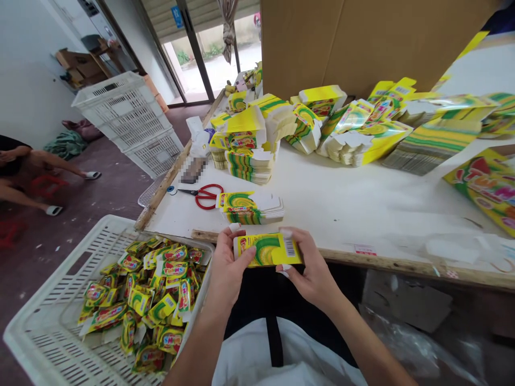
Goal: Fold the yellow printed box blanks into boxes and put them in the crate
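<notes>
Both hands hold one small yellow and green carton (269, 250) just in front of the white table's near edge (362, 260). My left hand (226, 271) grips its left end, thumb on the printed face. My right hand (308, 271) pinches its right end by the barcode. On the table just beyond lies a short stack of flat carton blanks (250, 207). To my lower left stands a white slatted crate (48, 316) holding several folded yellow cartons (148, 300).
Red-handled scissors (205, 195) lie on the table's left part. Piles of flat blanks (362, 134) crowd the far side before a big cardboard box (362, 43). Stacked white crates (129, 120) stand on the floor at left, where a person's legs (40, 177) stretch out.
</notes>
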